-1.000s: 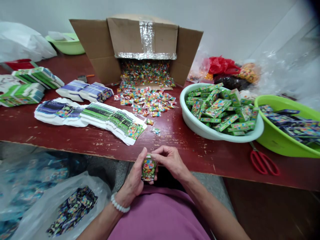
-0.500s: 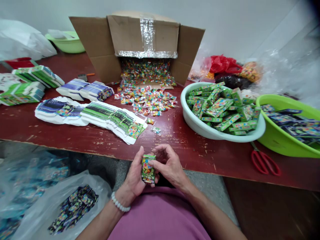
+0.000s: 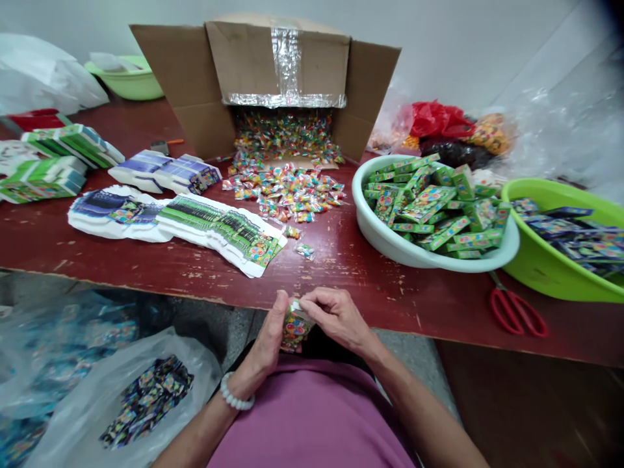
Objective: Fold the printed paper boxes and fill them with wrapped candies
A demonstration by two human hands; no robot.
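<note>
Both hands hold one small green printed box (image 3: pixel 294 326) just below the table's front edge, over my lap. My left hand (image 3: pixel 267 344) grips the box from the left side, thumb up along it. My right hand (image 3: pixel 336 318) pinches its top end with fingers bent. Loose wrapped candies (image 3: pixel 287 188) lie in a pile on the red table (image 3: pixel 341 273), spilling from a cardboard box (image 3: pixel 287 71) lying on its side. Flat unfolded box blanks (image 3: pixel 219 234) lie fanned out left of the candies.
A white basin (image 3: pixel 390 244) holds several green boxes; a green basin (image 3: pixel 541 266) to its right holds dark blue ones. Red scissors (image 3: pixel 517 312) lie near the front edge. Stacked blanks (image 3: pixel 53 162) sit at left. A clear bag (image 3: pixel 141 396) of dark packets hangs by my left knee.
The box has tilted in my hands and my right fingers have come down onto its top end. The view has shifted slightly downward.
</note>
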